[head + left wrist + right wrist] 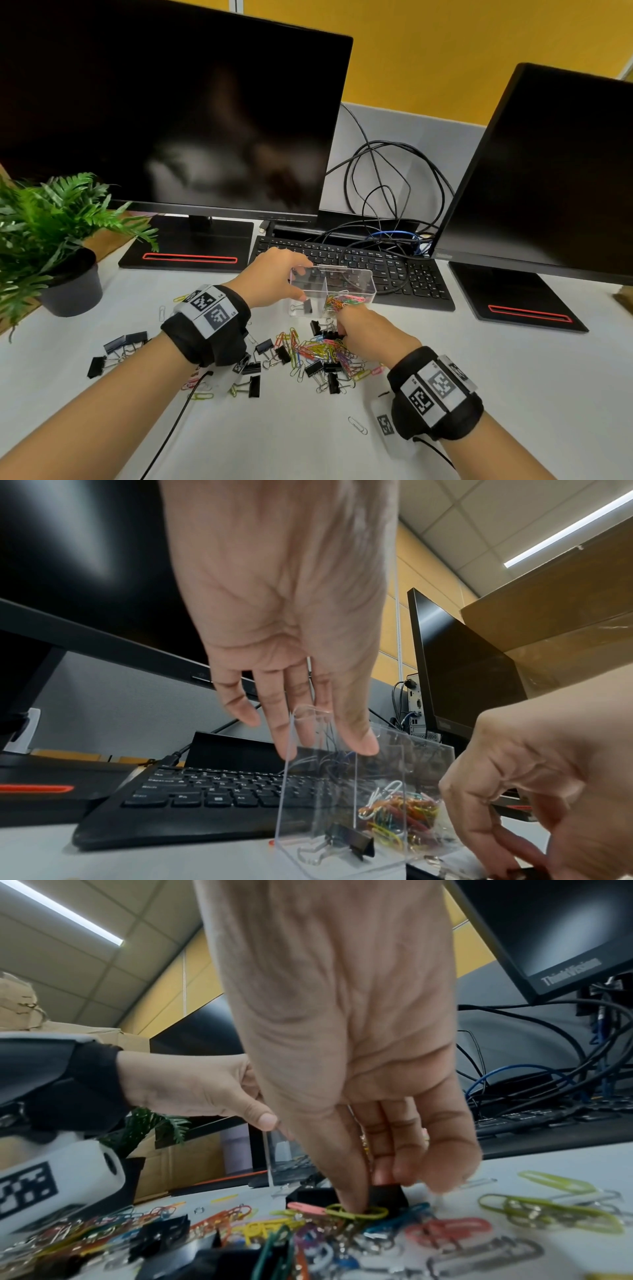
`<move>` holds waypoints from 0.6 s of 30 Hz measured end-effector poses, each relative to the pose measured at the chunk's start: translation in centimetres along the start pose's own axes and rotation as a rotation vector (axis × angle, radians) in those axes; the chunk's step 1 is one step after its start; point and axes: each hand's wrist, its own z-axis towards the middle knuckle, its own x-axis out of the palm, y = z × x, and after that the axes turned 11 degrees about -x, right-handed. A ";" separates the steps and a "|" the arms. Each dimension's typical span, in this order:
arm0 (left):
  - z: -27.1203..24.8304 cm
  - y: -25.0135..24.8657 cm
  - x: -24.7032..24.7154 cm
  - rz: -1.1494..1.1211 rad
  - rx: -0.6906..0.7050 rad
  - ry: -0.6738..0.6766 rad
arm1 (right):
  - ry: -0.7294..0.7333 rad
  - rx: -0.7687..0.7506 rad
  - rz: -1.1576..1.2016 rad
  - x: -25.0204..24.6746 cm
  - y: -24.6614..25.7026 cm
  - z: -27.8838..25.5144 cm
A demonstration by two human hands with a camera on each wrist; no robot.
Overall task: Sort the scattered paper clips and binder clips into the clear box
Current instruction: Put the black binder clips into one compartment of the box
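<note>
The clear box (356, 279) stands on the white desk before the keyboard. Its left compartment holds one black binder clip (306, 306); its right compartment holds coloured paper clips (342, 301). My left hand (298, 279) grips the box's left end, thumb in front and fingers behind. In the left wrist view the box (342, 791) shows the binder clip (349, 840) and paper clips (400, 815) inside. My right hand (342, 334) reaches into the mixed pile (318, 353) just in front of the box. There the thumb and fingers (387, 1150) pinch a black binder clip (394, 1196).
A black keyboard (411, 274) lies right behind the box, with tangled cables (380, 192) and two dark monitors beyond. A potted plant (73, 284) stands at the left. More binder clips (120, 346) lie left of the pile, and a lone silver paper clip (358, 425) lies near my right wrist.
</note>
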 end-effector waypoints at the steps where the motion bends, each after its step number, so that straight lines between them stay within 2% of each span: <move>1: 0.0 0.0 0.0 -0.001 0.000 0.000 | -0.005 -0.001 0.001 0.0 0.1 0.0; 5: 0.0 -0.1 -0.1 -0.002 0.006 0.002 | -0.051 0.011 0.058 -0.4 -0.1 0.2; 9: 0.0 0.0 0.0 -0.002 0.009 0.001 | -0.003 -0.020 0.080 -0.4 -0.4 0.1; 18: 0.0 0.0 -0.1 -0.002 0.028 -0.010 | 0.028 0.023 0.098 -0.3 -0.3 0.5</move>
